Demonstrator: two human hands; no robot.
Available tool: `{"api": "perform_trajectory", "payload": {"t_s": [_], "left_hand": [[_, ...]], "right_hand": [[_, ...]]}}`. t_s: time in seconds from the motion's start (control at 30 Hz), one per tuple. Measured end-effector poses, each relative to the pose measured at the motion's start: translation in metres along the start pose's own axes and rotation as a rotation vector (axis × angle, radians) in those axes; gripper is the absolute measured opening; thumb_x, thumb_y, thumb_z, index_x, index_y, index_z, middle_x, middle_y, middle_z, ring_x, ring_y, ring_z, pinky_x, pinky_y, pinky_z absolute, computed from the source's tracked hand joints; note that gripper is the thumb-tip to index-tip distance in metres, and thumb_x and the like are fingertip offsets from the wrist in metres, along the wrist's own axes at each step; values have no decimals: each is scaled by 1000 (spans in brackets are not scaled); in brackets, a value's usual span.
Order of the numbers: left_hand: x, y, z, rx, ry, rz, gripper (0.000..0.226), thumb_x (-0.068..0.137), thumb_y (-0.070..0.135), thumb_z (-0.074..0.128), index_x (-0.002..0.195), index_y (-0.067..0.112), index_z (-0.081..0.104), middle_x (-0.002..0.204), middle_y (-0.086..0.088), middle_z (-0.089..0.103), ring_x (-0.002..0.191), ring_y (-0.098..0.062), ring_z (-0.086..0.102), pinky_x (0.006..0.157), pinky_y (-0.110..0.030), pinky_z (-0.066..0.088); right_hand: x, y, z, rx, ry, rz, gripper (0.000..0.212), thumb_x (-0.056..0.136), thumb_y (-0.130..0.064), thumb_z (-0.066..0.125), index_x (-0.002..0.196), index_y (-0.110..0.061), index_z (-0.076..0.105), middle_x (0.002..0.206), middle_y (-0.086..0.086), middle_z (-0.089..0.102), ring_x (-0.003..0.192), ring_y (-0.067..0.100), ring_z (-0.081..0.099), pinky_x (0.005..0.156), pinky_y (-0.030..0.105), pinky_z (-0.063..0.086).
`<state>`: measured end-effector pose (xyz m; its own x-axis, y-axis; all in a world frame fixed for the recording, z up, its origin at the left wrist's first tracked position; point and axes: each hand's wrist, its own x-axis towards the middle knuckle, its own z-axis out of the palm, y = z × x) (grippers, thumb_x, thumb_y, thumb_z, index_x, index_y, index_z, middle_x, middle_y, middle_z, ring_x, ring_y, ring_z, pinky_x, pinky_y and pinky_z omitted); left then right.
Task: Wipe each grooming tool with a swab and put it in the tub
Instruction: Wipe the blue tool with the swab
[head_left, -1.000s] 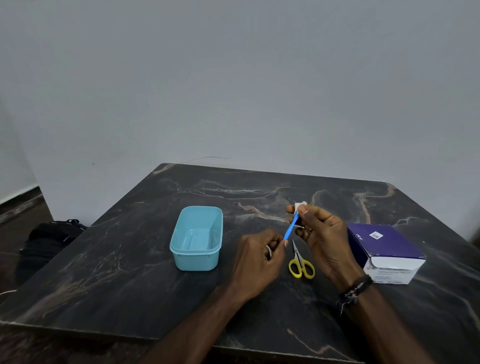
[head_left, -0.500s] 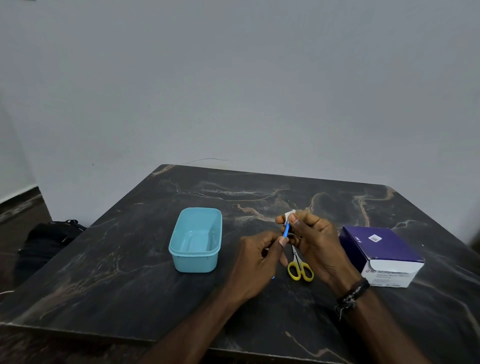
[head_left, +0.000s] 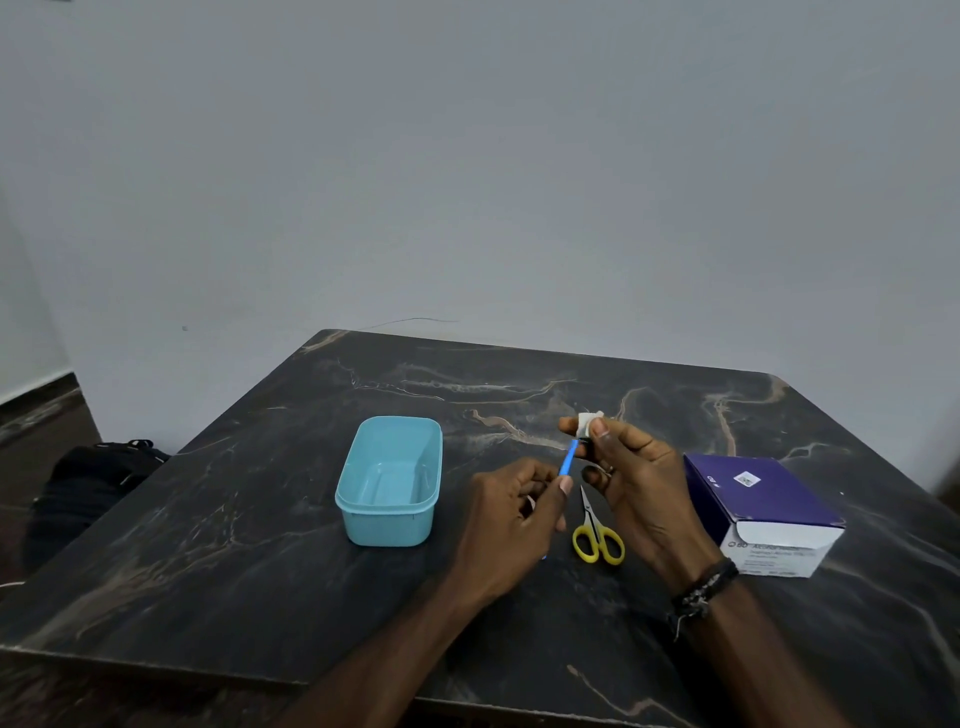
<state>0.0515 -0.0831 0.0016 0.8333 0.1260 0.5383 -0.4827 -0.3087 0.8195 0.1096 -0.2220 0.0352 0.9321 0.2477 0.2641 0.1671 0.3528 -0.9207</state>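
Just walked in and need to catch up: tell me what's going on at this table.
A person is cleaning grooming tools. The left hand holds a slim blue tool, while the right hand pinches a white swab around its far end. The light blue tub stands empty to the left. Yellow-handled scissors lie on the dark marble table between the hands, not yet in the tub. A purple box sits to the right.

A dark marbled table (head_left: 260, 545) bears a purple-and-white box (head_left: 763, 512); a black bag (head_left: 88, 483) lies on the floor.
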Motion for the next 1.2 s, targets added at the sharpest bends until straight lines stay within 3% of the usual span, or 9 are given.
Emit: {"api": "perform_trajectory", "payload": {"t_s": [0.13, 0.37, 0.53, 0.67, 0.87, 1.03, 1.2], "left_hand": [[0, -3, -1, 41, 80, 0, 6, 88, 25, 68, 88, 19, 68, 60, 0, 67, 54, -15, 66, 53, -38, 56], [1, -7, -1, 96, 60, 27, 5, 84, 28, 72, 87, 27, 67, 60, 4, 66, 53, -17, 65, 52, -43, 54], [1, -8, 0, 67, 45, 4, 7, 82, 29, 74, 86, 25, 68, 60, 2, 67, 52, -18, 65, 51, -47, 53], [1, -6, -2, 78, 65, 11, 13, 83, 28, 74, 87, 36, 64, 64, 1, 67, 56, -18, 67, 52, -43, 55], [0, -5, -1, 68, 27, 13, 6, 83, 27, 73, 85, 29, 67, 62, -1, 67, 53, -20, 65, 52, -47, 53], [1, -5, -1, 81, 71, 31, 16, 85, 25, 72, 83, 38, 63, 62, 2, 66, 52, -16, 65, 52, -43, 53], [-1, -6, -1, 90, 13, 40, 4, 86, 28, 70, 86, 29, 66, 63, 4, 67, 54, -16, 65, 53, -44, 53]], "right_hand": [[1, 3, 0, -23, -2, 32, 40, 73, -31, 68, 101, -1, 69, 108, 13, 72, 80, 13, 64, 68, 26, 49], [2, 8, 0, -107, -17, 53, 31, 82, -22, 63, 100, 2, 71, 107, 14, 72, 95, 26, 64, 79, 43, 48], [1, 5, 1, -72, -16, 79, 33, 81, -22, 62, 100, 3, 69, 104, 15, 73, 86, 22, 65, 74, 37, 50], [-1, 3, 4, -48, -57, 95, 28, 80, -20, 62, 99, 0, 69, 99, 14, 74, 80, 18, 68, 67, 28, 54], [3, 6, 1, -36, 3, 73, 33, 78, -22, 63, 100, 3, 68, 100, 15, 73, 82, 19, 66, 71, 33, 53], [2, 6, 2, -51, -53, 100, 28, 80, -21, 63, 98, -1, 70, 98, 14, 74, 80, 18, 67, 67, 29, 53], [2, 5, 1, -42, 9, 75, 30, 81, -20, 62, 99, 2, 68, 98, 13, 74, 83, 18, 66, 73, 34, 51]]}}
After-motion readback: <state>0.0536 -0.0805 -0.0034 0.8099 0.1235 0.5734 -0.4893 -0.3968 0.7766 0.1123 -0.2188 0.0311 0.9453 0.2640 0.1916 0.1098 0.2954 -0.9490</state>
